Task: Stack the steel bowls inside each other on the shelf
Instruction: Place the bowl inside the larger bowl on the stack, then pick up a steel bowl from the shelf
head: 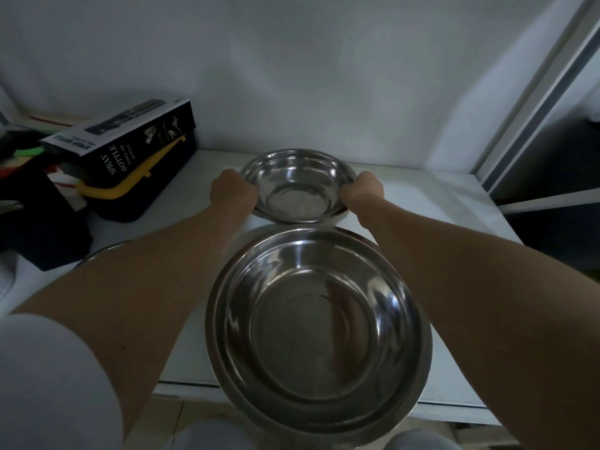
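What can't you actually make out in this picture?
- Fingers of the left hand and right hand: curled round the small bowl, out of sight.
- A third bowl's rim: mostly hidden by the left forearm.
- Whether the large bowl is one or two nested: unclear.
- Small print on the spray bottle box: too small.

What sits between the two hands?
In the head view, only the small steel bowl: left hand and right hand grip its opposite rims.
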